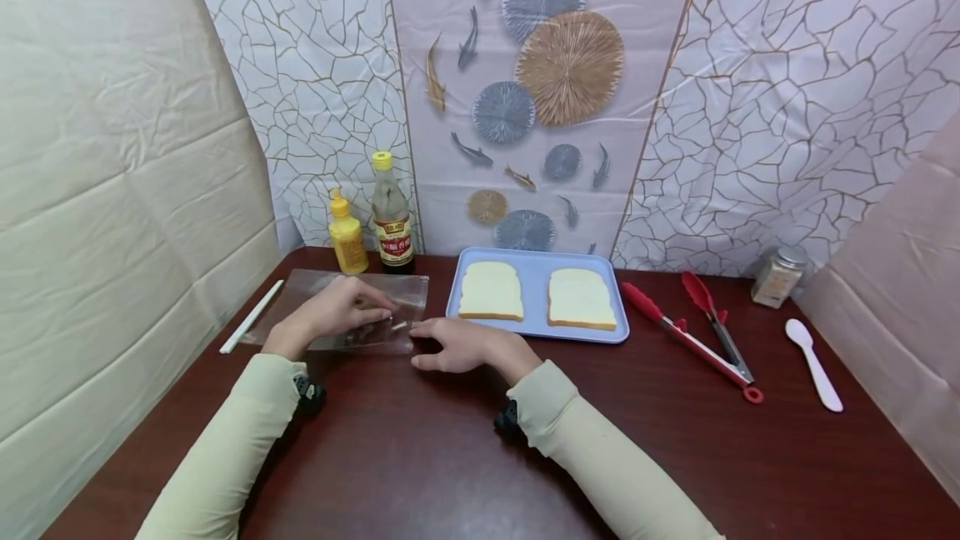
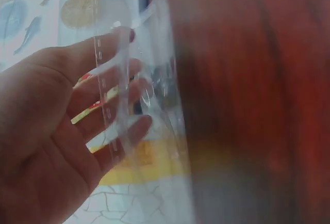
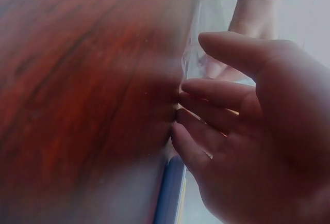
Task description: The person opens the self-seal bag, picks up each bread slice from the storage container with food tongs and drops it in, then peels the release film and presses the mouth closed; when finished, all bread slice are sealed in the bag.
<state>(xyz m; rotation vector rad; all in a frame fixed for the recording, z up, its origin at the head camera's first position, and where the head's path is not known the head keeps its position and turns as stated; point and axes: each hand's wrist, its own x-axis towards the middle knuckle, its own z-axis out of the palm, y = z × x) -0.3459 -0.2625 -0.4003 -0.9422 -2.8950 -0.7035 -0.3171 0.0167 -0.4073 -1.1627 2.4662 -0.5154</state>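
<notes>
Tray: I see a light-blue tray [image 1: 534, 294] lying flat toward the back of the dark, reddish-brown tabletop [image 1: 420, 457], two slices of bread on it, the left slice [image 1: 491, 290] and the right slice [image 1: 582, 297], with bare tray between them.
Clear bag: the see-through plastic bag [image 1: 367, 337] lies flat to the left of the tray, its right edge near the tray's left end.
Left hand: from where I stand, the left hand [image 1: 337, 309] is over the bag, left of the tray; its fingers are loosely bent and spread, the thumb apart from them, with clear film across them in the left wrist view. Whether any film is pinched, I can't tell.
Right hand: the right hand [image 1: 457, 346] is just in front of the tray's left corner, fingers loosely extended and slightly bent, thumb apart, fingertips at the bag's right edge.
Bottles: behind the bag, left of the tray, stand a yellow squeeze bottle [image 1: 347, 242] and a taller sauce bottle [image 1: 392, 219] with a yellow cap.
White stick: far left of the tray, beyond the bag, lies a slim white stick [image 1: 251, 317].
Tongs: red-tipped tongs [image 1: 697, 348] lie spread just right of the tray.
Shaker and spoon: well right of the tray, past the tongs, are a glass shaker [image 1: 778, 279] and a white spoon [image 1: 813, 365].
</notes>
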